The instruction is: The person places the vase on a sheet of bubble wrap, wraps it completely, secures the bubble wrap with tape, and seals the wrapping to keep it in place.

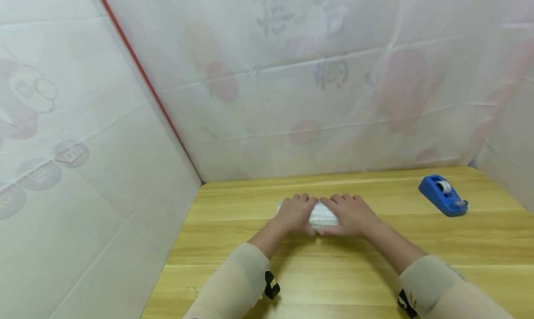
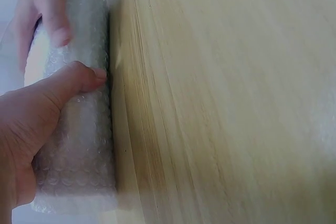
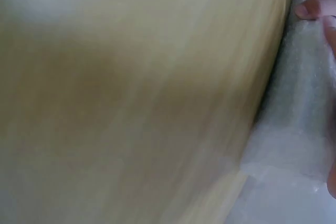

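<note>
A bundle of clear bubble wrap (image 1: 322,216) lies lengthwise across the table, an elongated rounded shape; whether anything is inside cannot be told. My left hand (image 1: 294,214) grips its left part from above, the thumb on the near side and the fingers over the far side. Close beside it, my right hand (image 1: 352,216) holds the right part the same way. In the left wrist view the left thumb (image 2: 79,80) presses on the bubbled surface. The right wrist view shows one end of the bubble wrap (image 3: 294,129), with parts of the hands cut off at the edge.
A blue tape dispenser (image 1: 449,204) with a roll of tape stands at the right rear of the wooden table (image 1: 333,277). Pale printed sheets (image 1: 267,147) form walls behind and at the sides, and a red strip (image 1: 137,66) runs down the left corner.
</note>
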Available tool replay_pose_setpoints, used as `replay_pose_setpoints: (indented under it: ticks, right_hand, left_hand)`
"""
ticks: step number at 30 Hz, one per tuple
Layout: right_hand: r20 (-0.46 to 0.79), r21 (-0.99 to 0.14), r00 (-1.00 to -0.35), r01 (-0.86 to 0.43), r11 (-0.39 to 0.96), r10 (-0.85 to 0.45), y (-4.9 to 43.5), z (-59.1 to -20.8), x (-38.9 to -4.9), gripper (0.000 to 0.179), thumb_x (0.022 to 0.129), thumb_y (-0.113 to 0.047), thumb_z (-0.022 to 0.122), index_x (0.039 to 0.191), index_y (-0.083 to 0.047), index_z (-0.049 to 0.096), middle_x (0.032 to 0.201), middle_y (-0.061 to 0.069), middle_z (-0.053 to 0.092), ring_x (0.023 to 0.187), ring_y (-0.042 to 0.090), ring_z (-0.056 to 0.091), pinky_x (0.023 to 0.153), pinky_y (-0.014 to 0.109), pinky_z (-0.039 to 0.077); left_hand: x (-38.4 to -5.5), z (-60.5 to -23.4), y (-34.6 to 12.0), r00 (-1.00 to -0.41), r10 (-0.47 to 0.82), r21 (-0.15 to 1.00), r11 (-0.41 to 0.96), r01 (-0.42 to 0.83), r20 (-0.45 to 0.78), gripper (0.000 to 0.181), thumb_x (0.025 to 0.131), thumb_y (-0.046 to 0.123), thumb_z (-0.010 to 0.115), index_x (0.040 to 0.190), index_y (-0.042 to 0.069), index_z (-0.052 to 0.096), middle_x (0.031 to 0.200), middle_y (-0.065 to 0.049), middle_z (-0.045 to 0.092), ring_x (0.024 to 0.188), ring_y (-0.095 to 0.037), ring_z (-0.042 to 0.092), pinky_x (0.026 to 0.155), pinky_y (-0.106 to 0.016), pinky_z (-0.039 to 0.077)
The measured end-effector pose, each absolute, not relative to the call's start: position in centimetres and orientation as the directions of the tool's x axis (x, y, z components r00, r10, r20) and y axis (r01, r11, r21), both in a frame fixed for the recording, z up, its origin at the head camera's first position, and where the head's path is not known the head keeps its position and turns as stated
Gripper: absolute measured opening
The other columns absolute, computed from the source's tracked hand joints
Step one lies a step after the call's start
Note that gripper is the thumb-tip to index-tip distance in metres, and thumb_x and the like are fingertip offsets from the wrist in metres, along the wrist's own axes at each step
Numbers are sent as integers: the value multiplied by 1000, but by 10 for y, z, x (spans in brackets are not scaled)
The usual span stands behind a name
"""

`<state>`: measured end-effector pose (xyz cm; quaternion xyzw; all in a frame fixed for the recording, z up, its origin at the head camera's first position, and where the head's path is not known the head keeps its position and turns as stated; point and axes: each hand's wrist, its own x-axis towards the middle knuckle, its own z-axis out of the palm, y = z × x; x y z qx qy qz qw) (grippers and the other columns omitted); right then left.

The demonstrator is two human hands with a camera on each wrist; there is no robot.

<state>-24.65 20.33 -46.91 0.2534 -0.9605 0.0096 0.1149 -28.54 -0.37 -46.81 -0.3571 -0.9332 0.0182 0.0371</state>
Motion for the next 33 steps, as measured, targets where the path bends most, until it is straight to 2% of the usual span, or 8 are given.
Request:
replay_pose_setpoints:
  ticks: [4,8,13,20,26,33]
  right_hand:
    - [238,30,-850,-478,878,-471,205,-472,-247,92,79,-85,46,143,-19,50,115,6,64,90,27,62,69,45,50]
    - [253,65,-844,-473,879,-473,207,-472,-247,91,80,-84,46,142,-19,50,118,7,63,98,29,62,76,50,50]
    - [312,155,-797,-493,856,-516,210,-471,-244,91,75,-80,58,141,-17,51,122,9,62,108,34,59,83,59,48]
    - [382,251,-742,-490,835,-551,212,-474,-239,104,59,-71,79,145,-20,48,123,15,59,102,39,60,78,60,50]
    - [382,268,-746,-475,838,-546,214,-477,-240,107,59,-65,84,148,-23,44,118,19,60,96,40,62,75,56,51]
    - [381,257,-717,-524,812,-583,209,-475,-250,102,57,-57,86,143,-19,48,107,17,62,86,37,62,68,51,54]
  left_hand:
    - [-286,-467,-1,-743,667,-63,745,664,51,92,63,61,81,139,23,44,116,2,56,99,-18,56,80,-38,51]
    - [-289,-466,2,-744,667,-53,745,665,47,91,63,60,82,138,24,45,114,3,57,97,-17,56,77,-36,50]
    - [-293,-464,4,-742,670,-6,742,670,16,91,64,60,82,139,26,44,114,5,58,95,-15,56,75,-34,49]
    - [-302,-457,0,-719,692,124,720,683,-58,89,63,54,84,138,23,47,108,6,59,89,-11,55,73,-29,49]
    - [-310,-450,-3,-718,681,232,729,644,-147,85,64,50,87,135,23,48,103,8,59,84,-9,55,72,-27,48]
    - [-311,-446,-9,-727,667,248,741,624,-165,85,64,52,87,135,23,48,104,9,58,84,-10,55,72,-28,48]
